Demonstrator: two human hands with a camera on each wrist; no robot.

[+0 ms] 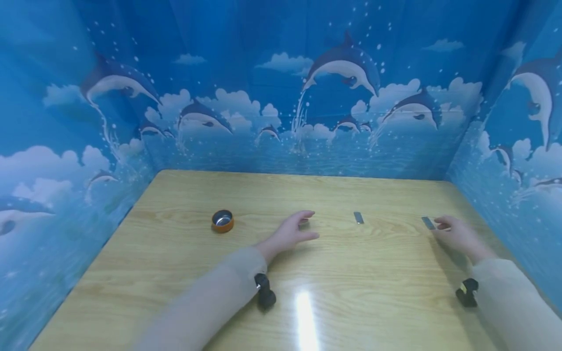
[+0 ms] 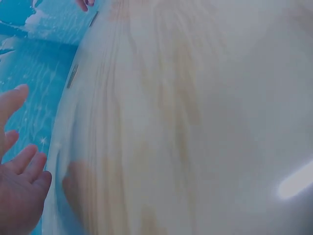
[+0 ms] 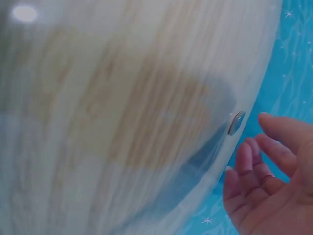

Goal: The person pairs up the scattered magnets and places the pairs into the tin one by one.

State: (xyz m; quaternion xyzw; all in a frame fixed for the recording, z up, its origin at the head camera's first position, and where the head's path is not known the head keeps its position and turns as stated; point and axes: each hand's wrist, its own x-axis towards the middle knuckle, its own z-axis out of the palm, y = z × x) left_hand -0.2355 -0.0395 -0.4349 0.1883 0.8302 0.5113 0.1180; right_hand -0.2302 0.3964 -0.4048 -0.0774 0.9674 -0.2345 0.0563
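My left hand (image 1: pixel 287 235) hovers over the middle of the table, thumb and fingers apart with nothing between them. To its right lies a small flat grey rectangular piece (image 1: pixel 358 218); its kind cannot be told. A similar grey piece (image 1: pixel 428 223) lies farther right, close to the fingertips of my right hand (image 1: pixel 458 236). In the right wrist view a gap shows between that piece (image 3: pixel 236 123) and the loosely bent fingers (image 3: pixel 249 181), which hold nothing. Left of my left hand stands a small round orange bowl (image 1: pixel 222 228) with a shiny metallic inside.
The light wood-grain table (image 1: pixel 351 273) reaches back to a blue curtain (image 1: pixel 246 151) printed with dolphins, which also hangs at both sides. A bright light reflection shows near the table's front. Black bands with small devices (image 1: pixel 265 291) sit on both sleeved wrists.
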